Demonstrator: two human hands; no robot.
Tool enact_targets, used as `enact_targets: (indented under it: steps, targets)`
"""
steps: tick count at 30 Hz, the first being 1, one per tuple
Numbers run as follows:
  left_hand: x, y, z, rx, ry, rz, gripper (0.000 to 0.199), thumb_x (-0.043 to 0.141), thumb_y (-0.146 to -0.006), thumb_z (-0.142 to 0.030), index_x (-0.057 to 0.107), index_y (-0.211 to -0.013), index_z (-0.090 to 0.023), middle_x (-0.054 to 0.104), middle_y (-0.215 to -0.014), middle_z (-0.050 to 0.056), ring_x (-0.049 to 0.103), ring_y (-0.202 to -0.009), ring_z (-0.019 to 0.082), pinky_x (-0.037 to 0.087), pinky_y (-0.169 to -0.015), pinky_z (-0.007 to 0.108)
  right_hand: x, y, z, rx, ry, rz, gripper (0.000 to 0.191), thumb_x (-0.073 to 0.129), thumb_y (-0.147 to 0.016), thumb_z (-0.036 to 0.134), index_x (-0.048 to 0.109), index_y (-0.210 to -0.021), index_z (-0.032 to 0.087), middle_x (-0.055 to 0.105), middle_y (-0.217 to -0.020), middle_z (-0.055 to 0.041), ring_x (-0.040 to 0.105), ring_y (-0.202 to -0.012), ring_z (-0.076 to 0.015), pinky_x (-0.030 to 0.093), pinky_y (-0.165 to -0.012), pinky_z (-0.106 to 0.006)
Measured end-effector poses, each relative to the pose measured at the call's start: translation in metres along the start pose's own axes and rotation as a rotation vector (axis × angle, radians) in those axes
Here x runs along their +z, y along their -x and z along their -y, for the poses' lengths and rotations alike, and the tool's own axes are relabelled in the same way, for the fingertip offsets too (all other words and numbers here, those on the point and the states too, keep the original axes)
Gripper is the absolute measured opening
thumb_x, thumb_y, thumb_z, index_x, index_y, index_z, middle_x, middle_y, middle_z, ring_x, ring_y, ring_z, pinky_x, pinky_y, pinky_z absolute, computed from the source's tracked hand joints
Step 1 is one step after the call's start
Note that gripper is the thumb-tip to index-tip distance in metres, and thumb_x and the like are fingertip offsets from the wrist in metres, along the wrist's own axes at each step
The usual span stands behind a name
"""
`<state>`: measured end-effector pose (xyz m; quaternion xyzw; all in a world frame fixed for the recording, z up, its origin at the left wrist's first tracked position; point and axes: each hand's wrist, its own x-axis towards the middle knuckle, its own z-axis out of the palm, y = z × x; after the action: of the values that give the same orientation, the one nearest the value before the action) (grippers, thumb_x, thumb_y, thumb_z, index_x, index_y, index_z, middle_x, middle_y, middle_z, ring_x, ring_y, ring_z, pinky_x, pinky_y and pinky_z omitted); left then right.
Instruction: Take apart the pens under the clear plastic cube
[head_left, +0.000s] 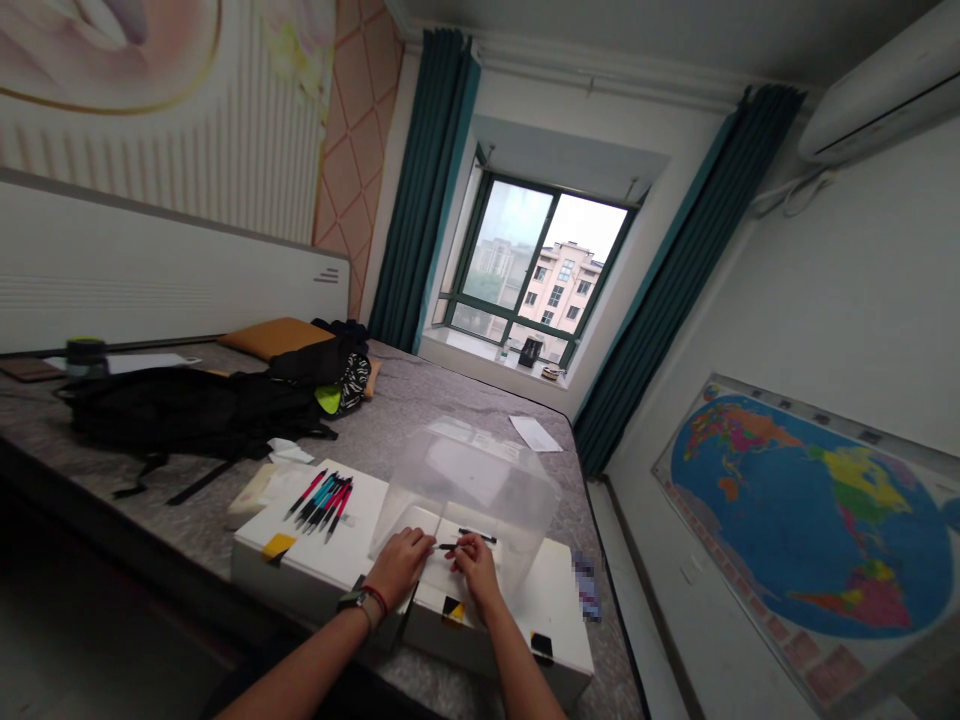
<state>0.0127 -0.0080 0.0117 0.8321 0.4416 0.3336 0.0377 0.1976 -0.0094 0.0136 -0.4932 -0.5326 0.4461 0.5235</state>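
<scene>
A dark pen [448, 547] is pinched in the fingers of my right hand [475, 566], over the white surface at the front of a clear plastic box [517, 480]. My left hand [403, 562], with a watch and red band at the wrist, is closed close to the pen's other end. Its fingertips are partly hidden, so I cannot tell what they grip. Just beyond my right hand lies another dark pen [480, 536]. To the left, a row of several red, teal and black pens [324, 503] lies on a white box [360, 490].
The white boxes, one at the right [559, 600], rest on a grey marbled mattress [420, 385]. A black backpack [202, 405] lies at left, near a tissue pack [259, 490]. Behind the clear box is a white paper [535, 433]. The mattress edge runs along the right.
</scene>
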Motion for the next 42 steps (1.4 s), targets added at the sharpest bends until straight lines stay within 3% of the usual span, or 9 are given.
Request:
enact_targets:
  steps: [7,13,23,27,31,37,39,42]
  targets:
    - [0.002,0.001,0.001,-0.006,-0.018,-0.009,0.025,0.036,-0.096,-0.025,0.059,-0.105,-0.025,0.058,-0.093,0.005,0.050,-0.088,0.020,0.038,-0.080,0.034,0.001,-0.001,-0.003,0.004,0.118,-0.033,0.050,0.056,-0.073,0.069,0.052,-0.070,0.020,0.061,-0.054,-0.0012,0.053,-0.045,-0.0140,0.041,-0.049,-0.025]
    - [0.002,0.001,0.001,-0.019,-0.033,-0.018,0.027,0.035,-0.095,-0.025,0.059,-0.106,-0.024,0.058,-0.093,0.006,0.050,-0.088,0.020,0.039,-0.079,0.034,-0.003,-0.002,-0.003,-0.027,0.032,-0.037,0.050,0.067,-0.065,0.065,0.055,-0.081,0.019,0.065,-0.064,-0.0025,0.057,-0.052,-0.0146,0.044,-0.056,-0.027]
    - [-0.006,0.001,-0.003,-0.045,-0.046,0.006,0.023,0.038,-0.095,-0.026,0.059,-0.105,-0.024,0.057,-0.092,0.005,0.049,-0.091,0.021,0.038,-0.080,0.034,0.002,0.001,-0.003,-0.022,0.261,-0.132,0.051,0.047,-0.081,0.065,0.052,-0.059,0.019,0.049,-0.044,0.0022,0.043,-0.039,-0.0119,0.034,-0.045,-0.025]
    - [-0.009,0.000,-0.005,-0.043,-0.061,0.034,0.023,0.039,-0.095,-0.026,0.059,-0.107,-0.024,0.057,-0.095,0.006,0.048,-0.091,0.021,0.038,-0.079,0.034,0.001,0.002,0.001,-0.048,0.199,-0.081,0.046,0.060,-0.073,0.062,0.061,-0.083,0.017,0.063,-0.058,-0.0018,0.052,-0.047,-0.0150,0.039,-0.049,-0.026]
    - [-0.010,0.000,-0.005,-0.023,-0.047,0.043,0.023,0.041,-0.095,-0.025,0.060,-0.108,-0.024,0.058,-0.095,0.006,0.048,-0.092,0.020,0.038,-0.080,0.034,-0.002,0.002,0.002,-0.051,0.223,-0.040,0.045,0.058,-0.073,0.062,0.060,-0.074,0.017,0.062,-0.058,-0.0029,0.050,-0.045,-0.0147,0.038,-0.048,-0.026]
    - [-0.007,0.000,-0.004,-0.025,-0.064,0.037,0.021,0.044,-0.094,-0.024,0.060,-0.107,-0.024,0.059,-0.094,0.005,0.050,-0.090,0.019,0.039,-0.079,0.033,0.004,0.006,0.004,-0.098,0.515,-0.173,0.052,0.042,-0.087,0.058,0.055,-0.054,0.019,0.055,-0.048,-0.0015,0.053,-0.053,-0.0157,0.036,-0.056,-0.025]
    - [-0.006,0.000,-0.003,-0.026,-0.072,0.027,0.020,0.044,-0.094,-0.024,0.060,-0.107,-0.024,0.059,-0.095,0.004,0.051,-0.091,0.019,0.038,-0.079,0.032,0.005,0.007,0.003,-0.101,0.519,-0.175,0.048,0.043,-0.087,0.055,0.059,-0.062,0.019,0.059,-0.053,-0.0013,0.056,-0.056,-0.0160,0.038,-0.058,-0.025]
    - [-0.004,-0.001,-0.002,-0.030,-0.087,0.006,0.021,0.042,-0.095,-0.024,0.059,-0.107,-0.024,0.060,-0.095,0.004,0.051,-0.091,0.019,0.038,-0.079,0.033,0.004,0.007,-0.002,-0.087,0.416,-0.106,0.033,0.053,-0.082,0.050,0.063,-0.088,0.019,0.065,-0.064,-0.0004,0.059,-0.058,-0.0157,0.041,-0.059,-0.024]
